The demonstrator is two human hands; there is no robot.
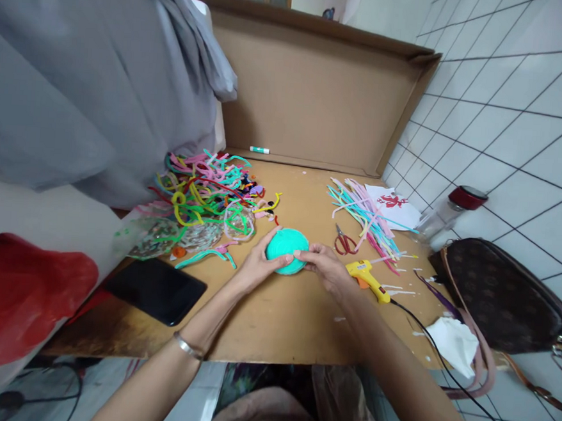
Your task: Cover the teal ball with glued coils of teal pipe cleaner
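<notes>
A round turquoise disc (288,246) is held above the middle of the wooden table (272,332). My left hand (261,260) grips its left side, with the thumb lying across the lower front. On the right side, my right hand (324,263) pinches the edge between thumb and fingers. A yellow glue gun (370,281) with a black cord lies just right of my right hand. Beyond that hand are red-handled scissors (345,242). The fingers behind the disc are partly hidden.
Tangled colourful pipe cleaners (200,189) lie at the left, near a black tablet (157,290). Straight pipe cleaners (367,216) spread at the right. A clear bottle (447,212), a brown bag (506,293) and a white tissue (452,344) sit farther right. A cardboard panel (313,91) stands behind.
</notes>
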